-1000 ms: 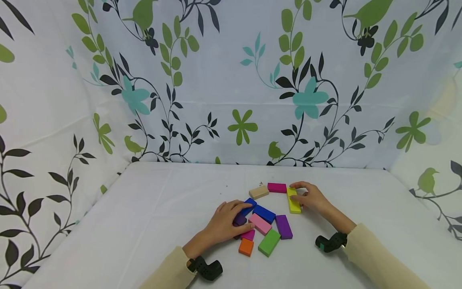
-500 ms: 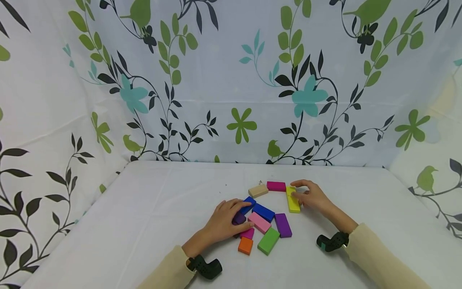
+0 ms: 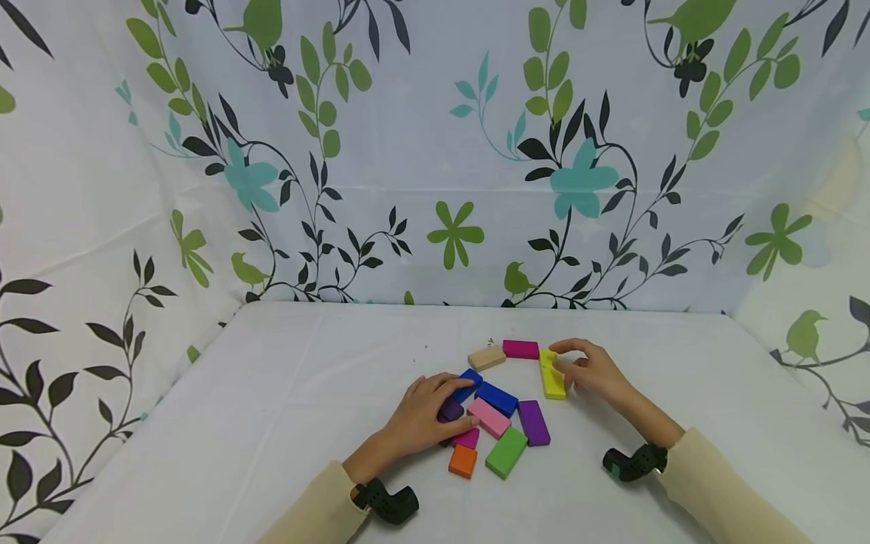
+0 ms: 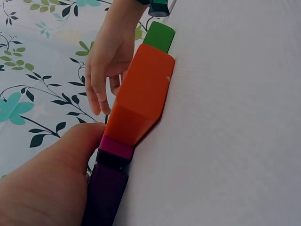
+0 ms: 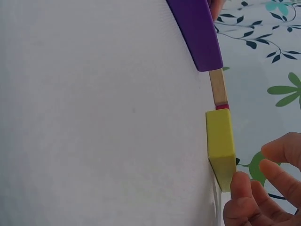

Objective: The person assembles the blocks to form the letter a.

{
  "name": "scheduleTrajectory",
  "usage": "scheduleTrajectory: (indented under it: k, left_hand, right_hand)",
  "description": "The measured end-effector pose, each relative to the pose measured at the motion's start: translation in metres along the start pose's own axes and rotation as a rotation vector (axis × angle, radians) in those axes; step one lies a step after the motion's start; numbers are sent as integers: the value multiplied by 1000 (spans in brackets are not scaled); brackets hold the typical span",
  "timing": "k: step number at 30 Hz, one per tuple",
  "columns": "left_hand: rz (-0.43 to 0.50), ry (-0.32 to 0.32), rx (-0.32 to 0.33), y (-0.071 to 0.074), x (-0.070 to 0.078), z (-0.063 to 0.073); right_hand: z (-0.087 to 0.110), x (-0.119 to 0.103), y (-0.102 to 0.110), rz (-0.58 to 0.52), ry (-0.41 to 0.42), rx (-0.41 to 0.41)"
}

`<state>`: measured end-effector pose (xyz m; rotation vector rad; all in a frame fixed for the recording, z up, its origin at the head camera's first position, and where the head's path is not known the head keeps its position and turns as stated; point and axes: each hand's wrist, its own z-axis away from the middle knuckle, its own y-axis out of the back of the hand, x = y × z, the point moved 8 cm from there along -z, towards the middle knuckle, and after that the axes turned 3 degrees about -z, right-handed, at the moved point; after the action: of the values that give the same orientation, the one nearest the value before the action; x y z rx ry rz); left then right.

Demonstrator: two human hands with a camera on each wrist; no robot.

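My left hand (image 3: 424,415) rests on the left side of a cluster of coloured wooden blocks. Its fingertips touch a blue block (image 3: 467,385), and the thumb lies by the pink block (image 3: 489,418) and a magenta block (image 3: 466,438). A dark purple block (image 3: 450,411) shows partly under the palm. To the right, my right hand (image 3: 591,369) hovers beside a yellow block (image 3: 553,375), fingers loosely bent and apart. The right wrist view shows the thumb near the yellow block's end (image 5: 221,136), with nothing between the fingers.
Beyond the cluster lie a natural wood block (image 3: 486,357) and a magenta block (image 3: 520,349). Another blue block (image 3: 497,399), a purple block (image 3: 534,423), a green block (image 3: 506,453) and an orange block (image 3: 463,461) lie nearby. A patterned cloth (image 3: 381,151) hangs behind the white table (image 3: 306,378).
My right hand has eased slightly rightward from the yellow block, and its fingers have come off it. My left hand and the blocks keep their places.
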<state>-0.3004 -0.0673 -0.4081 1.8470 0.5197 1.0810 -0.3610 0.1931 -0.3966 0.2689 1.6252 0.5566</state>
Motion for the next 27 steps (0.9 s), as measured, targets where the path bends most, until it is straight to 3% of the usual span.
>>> scheduleTrajectory:
  k: [11,20,27]
  left_hand:
    - [2,1,3,0,0,0]
    - [5,6,-6,1,0,0]
    - [-2,6,-12,2,2,1]
  right_hand:
    - [13,-6,-1,-31,-7,31]
    - [19,-20,-14,-61,96,-13]
    - [25,-29,-25,-75,126,-42]
